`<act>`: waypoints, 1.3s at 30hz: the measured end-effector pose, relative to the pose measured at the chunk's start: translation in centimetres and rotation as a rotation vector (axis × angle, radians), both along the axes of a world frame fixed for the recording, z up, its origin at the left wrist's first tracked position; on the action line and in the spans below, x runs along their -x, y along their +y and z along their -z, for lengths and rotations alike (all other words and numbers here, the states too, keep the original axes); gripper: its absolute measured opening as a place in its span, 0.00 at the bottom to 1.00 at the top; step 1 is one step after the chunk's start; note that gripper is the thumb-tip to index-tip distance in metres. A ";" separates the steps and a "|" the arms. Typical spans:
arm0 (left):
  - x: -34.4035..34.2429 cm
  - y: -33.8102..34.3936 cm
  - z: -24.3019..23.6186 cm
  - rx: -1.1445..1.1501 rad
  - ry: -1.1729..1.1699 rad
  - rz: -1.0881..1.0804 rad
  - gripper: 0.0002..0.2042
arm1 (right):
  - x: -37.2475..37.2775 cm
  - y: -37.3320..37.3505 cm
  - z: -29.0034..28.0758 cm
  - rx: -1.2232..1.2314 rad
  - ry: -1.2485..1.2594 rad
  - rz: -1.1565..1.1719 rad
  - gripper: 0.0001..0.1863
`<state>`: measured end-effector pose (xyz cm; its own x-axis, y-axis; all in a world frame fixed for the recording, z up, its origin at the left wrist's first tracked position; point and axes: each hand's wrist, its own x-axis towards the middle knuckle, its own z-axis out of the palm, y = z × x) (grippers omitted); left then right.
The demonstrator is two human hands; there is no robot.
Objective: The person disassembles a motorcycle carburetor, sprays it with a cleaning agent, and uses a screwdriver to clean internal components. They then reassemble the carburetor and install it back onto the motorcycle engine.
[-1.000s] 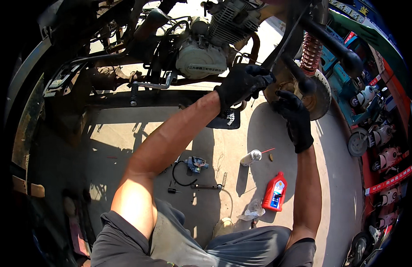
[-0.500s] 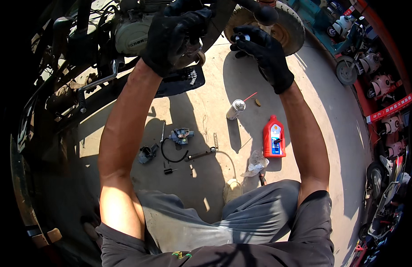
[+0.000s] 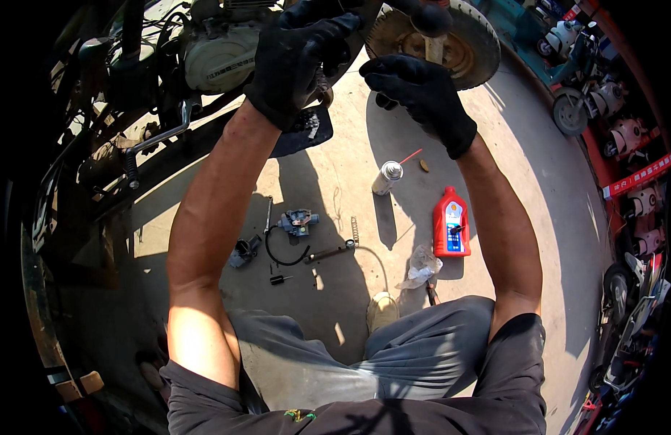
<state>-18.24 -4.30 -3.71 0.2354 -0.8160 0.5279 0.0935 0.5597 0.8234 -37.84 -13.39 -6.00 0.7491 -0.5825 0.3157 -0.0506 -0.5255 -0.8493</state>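
Observation:
Both my hands wear black gloves and are raised at the top, in front of the vehicle. My left hand (image 3: 298, 65) is curled closed beside the pale engine cover (image 3: 221, 61); what its fingers grip is hidden. My right hand (image 3: 422, 98) is closed in a pinch before the wheel (image 3: 459, 47). A small dark piece (image 3: 385, 101) shows below its fingers, too unclear to name. A thin dark line, perhaps a cable, runs up from near the right fingertips. The kick lever (image 3: 161, 133) is left of my left forearm.
On the ground lie a carburetor (image 3: 298, 222), a black hose (image 3: 283, 259), a spring (image 3: 355, 230) and a grey bowl-like part (image 3: 244, 251). A spray can (image 3: 387, 178), a red oil bottle (image 3: 451, 225) and a crumpled plastic bag (image 3: 421, 267) are nearer my right. Scooters (image 3: 567, 112) line the right side.
My right hand has turned and moved slightly left, its fingers closing over the small pale piece that showed before. My left hand has shifted a little to the right.

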 end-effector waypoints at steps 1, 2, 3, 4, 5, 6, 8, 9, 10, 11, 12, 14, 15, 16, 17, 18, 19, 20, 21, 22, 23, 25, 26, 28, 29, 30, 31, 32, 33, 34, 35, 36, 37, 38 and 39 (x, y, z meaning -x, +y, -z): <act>-0.2 -0.1 0.2 -0.005 0.011 0.023 0.13 | -0.1 0.1 -0.1 0.006 0.010 0.013 0.18; -0.5 -0.2 0.3 -0.009 0.021 0.045 0.14 | -0.2 0.2 -0.1 0.013 0.019 0.027 0.18; -0.5 -0.3 0.3 -0.014 0.034 0.068 0.14 | -0.1 0.2 0.1 0.004 0.014 0.035 0.18; -0.3 -0.2 0.4 0.018 -0.020 0.039 0.14 | -0.1 0.1 0.2 -0.005 0.008 0.043 0.18; -0.2 -0.1 0.5 0.049 -0.075 0.009 0.13 | 0.0 0.0 0.3 -0.013 0.003 0.050 0.18; -0.1 0.1 0.4 0.081 -0.130 -0.023 0.13 | -0.1 -0.1 0.5 -0.026 -0.010 0.041 0.18; -0.4 -0.1 0.7 0.140 -0.280 -0.150 0.13 | -0.2 -0.3 0.7 -0.052 -0.037 0.022 0.18; -0.2 0.1 0.4 0.169 -0.353 -0.213 0.13 | -0.2 -0.3 0.7 -0.046 -0.019 0.028 0.18; 0.1 0.3 0.2 0.095 -0.272 -0.189 0.13 | -0.2 -0.2 0.6 -0.039 -0.002 0.034 0.18; 0.6 0.5 -0.1 0.022 -0.191 -0.164 0.13 | -0.2 -0.1 0.6 -0.032 0.016 0.041 0.18; 0.9 0.8 -0.5 -0.050 -0.111 -0.140 0.13 | -0.3 0.1 0.5 -0.028 0.020 0.041 0.17; 0.5 0.3 0.0 -0.038 -0.058 -0.084 0.13 | -0.5 0.3 0.5 -0.018 0.030 0.042 0.17; 0.5 0.2 0.0 -0.032 -0.031 -0.053 0.13 | -0.5 0.2 0.6 -0.009 0.044 0.050 0.17; 0.4 0.2 0.0 -0.056 -0.019 -0.030 0.14 | -0.4 0.1 0.6 0.001 0.059 0.059 0.17; 0.2 0.4 -0.1 -0.080 -0.007 -0.006 0.14 | -0.2 -0.1 0.6 0.011 0.073 0.067 0.16; 0.0 0.6 -0.2 -0.105 0.002 0.015 0.14 | -0.2 -0.1 0.7 -0.003 0.059 0.058 0.16; 0.0 0.4 0.0 -0.094 0.014 0.012 0.14 | -0.2 -0.2 0.7 -0.017 0.045 0.048 0.16; -0.1 0.0 0.3 -0.083 0.026 0.010 0.14 | -0.3 -0.2 0.7 -0.031 0.031 0.039 0.16; -0.2 -0.3 0.6 -0.071 0.041 0.009 0.15 | -0.3 -0.2 0.8 -0.030 0.037 0.045 0.16; -0.3 -0.4 0.9 -0.034 0.034 0.029 0.15 | -0.4 -0.2 0.9 -0.028 0.042 0.050 0.16; -0.5 -0.6 1.2 0.004 0.027 0.049 0.14 | -0.5 -0.2 0.9 -0.027 0.048 0.055 0.16; -0.4 -0.7 1.3 0.037 -0.003 0.050 0.14 | -0.4 -0.4 1.2 -0.056 0.028 0.047 0.17; -0.4 -0.8 1.3 0.033 -0.024 0.030 0.14 | -0.3 -0.5 1.3 -0.071 0.019 0.043 0.18; -0.3 -0.7 1.1 0.034 -0.063 -0.010 0.14 | -0.3 -0.5 1.2 -0.085 0.038 0.045 0.16; -0.1 -0.7 1.1 0.039 -0.080 -0.028 0.14 | -0.2 -0.5 1.2 -0.091 0.049 0.047 0.15; -0.1 -0.6 1.0 0.045 -0.100 -0.048 0.14 | -0.3 -0.5 1.2 -0.097 0.043 0.044 0.15; -0.2 -0.7 1.1 0.063 -0.058 0.014 0.14 | -0.3 -0.5 1.1 -0.103 0.038 0.042 0.15; -0.4 -0.8 1.2 0.082 -0.016 0.075 0.14 | -0.3 -0.6 1.1 -0.109 0.032 0.040 0.15; -0.5 -0.9 1.3 0.101 0.028 0.139 0.14 | -0.2 -0.7 1.1 -0.115 0.033 0.035 0.15; -0.5 -0.9 1.4 0.082 -0.012 0.089 0.13 | -0.2 -0.9 1.2 -0.121 0.033 0.030 0.14; -0.4 -0.9 1.5 0.063 -0.053 0.038 0.13 | -0.2 -1.0 1.2 -0.128 0.034 0.024 0.14; -0.3 -0.9 1.6 0.044 -0.093 -0.012 0.13 | -0.1 -1.0 1.3 -0.134 0.034 0.027 0.14; -0.2 -0.9 1.6 0.042 -0.115 -0.053 0.13 | -0.1 -1.1 1.4 -0.139 0.034 0.030 0.15; 0.1 -0.9 1.5 0.040 -0.137 -0.095 0.13 | -0.1 -1.1 1.4 -0.145 0.034 0.033 0.15; 0.3 -0.9 1.4 0.037 -0.161 -0.138 0.12 | -0.1 -1.1 1.5 -0.138 0.047 0.044 0.15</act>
<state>-18.55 -5.17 -5.14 0.2535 -0.7615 0.5966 -0.1172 0.5880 0.8003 -37.76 -14.50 -7.48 0.7340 -0.6502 0.1960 -0.1121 -0.4006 -0.9094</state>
